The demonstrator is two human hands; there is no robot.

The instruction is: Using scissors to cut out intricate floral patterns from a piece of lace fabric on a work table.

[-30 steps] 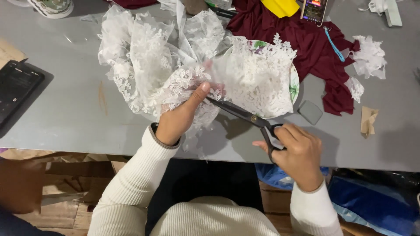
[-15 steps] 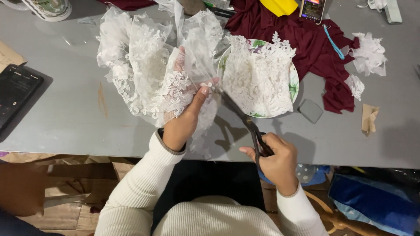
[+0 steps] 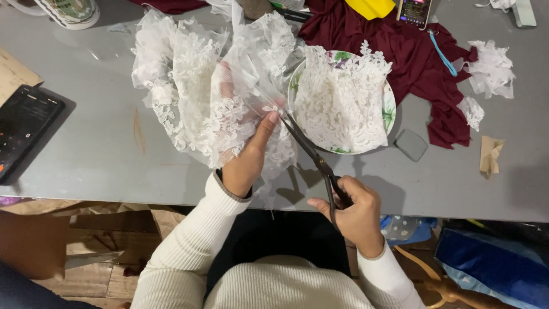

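Observation:
White lace fabric (image 3: 189,86) lies bunched on the grey table (image 3: 103,143). My left hand (image 3: 246,160) is under and around a fold of it, thumb up against the lace, fingers showing through the mesh. My right hand (image 3: 354,209) grips the handles of black scissors (image 3: 311,154), whose blades point up and left into the lace beside my left thumb. A cut piece of lace (image 3: 343,97) rests on a floral plate (image 3: 390,109) just right of the blades.
Dark red cloth (image 3: 412,51) spreads behind the plate. Lace scraps (image 3: 492,66) lie at the right. A black phone (image 3: 23,129) sits at the left edge, a grey block (image 3: 410,144) and a tan paper scrap (image 3: 490,154) near the front. A mug (image 3: 68,10) stands far left.
The scissors have swung from lying flat across the table to pointing steeply up into the lace. My right hand moved left and closer to the body. The lace piece now lies apart on the plate.

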